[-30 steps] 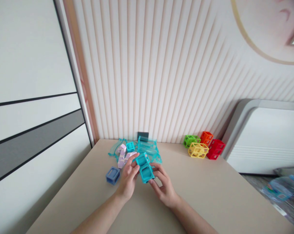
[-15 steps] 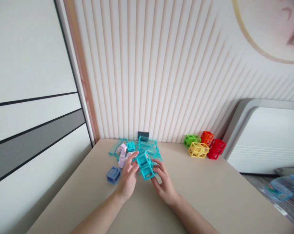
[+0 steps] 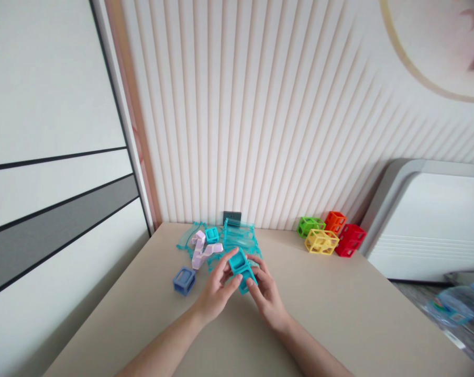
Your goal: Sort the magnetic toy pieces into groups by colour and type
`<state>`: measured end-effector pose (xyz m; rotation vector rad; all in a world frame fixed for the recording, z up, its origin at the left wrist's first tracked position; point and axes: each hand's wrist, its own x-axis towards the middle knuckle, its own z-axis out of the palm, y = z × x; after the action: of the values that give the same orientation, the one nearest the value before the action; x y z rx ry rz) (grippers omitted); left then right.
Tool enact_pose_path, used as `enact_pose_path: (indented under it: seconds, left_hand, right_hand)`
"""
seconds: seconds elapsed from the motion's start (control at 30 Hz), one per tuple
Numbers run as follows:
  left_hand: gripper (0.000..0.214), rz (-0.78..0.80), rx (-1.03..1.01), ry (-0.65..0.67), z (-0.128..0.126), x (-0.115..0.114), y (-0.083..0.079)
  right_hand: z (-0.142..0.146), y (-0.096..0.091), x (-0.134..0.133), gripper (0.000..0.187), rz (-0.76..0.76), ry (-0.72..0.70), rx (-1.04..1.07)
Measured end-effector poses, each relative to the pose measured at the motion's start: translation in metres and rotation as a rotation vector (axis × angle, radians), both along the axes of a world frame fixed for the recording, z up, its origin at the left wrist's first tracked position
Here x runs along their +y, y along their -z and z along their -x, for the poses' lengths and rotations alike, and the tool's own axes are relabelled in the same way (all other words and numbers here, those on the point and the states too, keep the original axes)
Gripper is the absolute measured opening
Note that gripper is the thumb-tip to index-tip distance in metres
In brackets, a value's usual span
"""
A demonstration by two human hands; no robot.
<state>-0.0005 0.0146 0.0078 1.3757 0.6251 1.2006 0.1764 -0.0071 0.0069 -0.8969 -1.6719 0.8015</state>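
As the left hand (image 3: 215,290) pinches the far end and the right hand (image 3: 267,298) pinches the near end of a teal plastic double-cube frame (image 3: 240,262), its long axis slants from far left to near right.

Held cube frames (image 3: 239,261) before tile pile (image 3: 239,235) — lone frame (image 3: 184,281) left, cluster (image 3: 321,242) right
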Motion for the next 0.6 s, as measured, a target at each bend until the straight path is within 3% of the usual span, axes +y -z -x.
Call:
enact_pose_path:
  seconds: [0.23,0.6]
  left_hand:
    - [0.045,-0.029,0.056,0.022,-0.0004,-0.0005,0.0045]
    - [0.047,-0.051,0.109,0.007,0.0003,-0.0021,0.0041]
  right_hand:
    - [0.0048,0.0063,0.0032,0.041,0.095,-0.020,-0.002]
    - [0.0081,0.0051,0.0023,0.050,0.097,-0.003,-0.010]
